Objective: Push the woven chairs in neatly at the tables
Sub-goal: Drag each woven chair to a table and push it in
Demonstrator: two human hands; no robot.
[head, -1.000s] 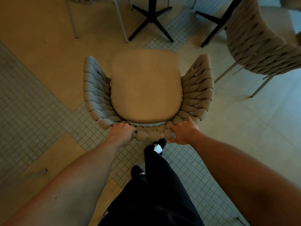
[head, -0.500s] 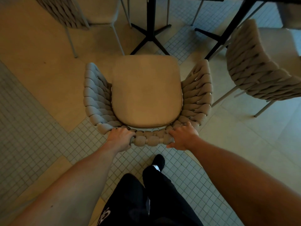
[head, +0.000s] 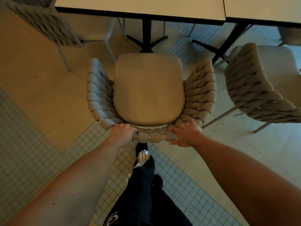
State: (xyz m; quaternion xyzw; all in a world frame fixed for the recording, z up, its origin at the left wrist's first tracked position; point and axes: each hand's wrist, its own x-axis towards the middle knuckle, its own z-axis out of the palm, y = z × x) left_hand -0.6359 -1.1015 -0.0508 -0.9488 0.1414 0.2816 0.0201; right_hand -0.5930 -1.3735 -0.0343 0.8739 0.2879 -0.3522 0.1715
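- Now I look down on a floor (head: pixel 40 98) of plain beige slabs cut by diagonal bands of small square tiles.
- Two tables meet edge to edge along the top of my view: the nearer table (head: pixel 140 5) has a pale top with a dark rim and stands on a black post with a cross foot, and the second table (head: pixel 263 7) runs off to the right on its own black base.
- Directly below me sits the woven chair (head: pixel 148 92), its thick rope arms curving round a tan seat cushion; its front edge lies near the cross foot of the nearer table, and the seat is not yet under the tabletop.
- A right-hand chair (head: pixel 254 95) of the same weave stands well apart, angled, near the second table's base.
- A left-hand chair (head: pixel 48 25) sits at the upper left, partly under the nearer table's corner.
- My dark trouser leg (head: pixel 143 193) and a shoe (head: pixel 142 150) with pale stripes reach forward, the toe just behind the chair back.
- My left hand (head: pixel 123 134) is wrapped round the left end of the chair's top rail, fingers curled over it.
- My right hand (head: pixel 187 134) grips the right end of that rail, thumb underneath.
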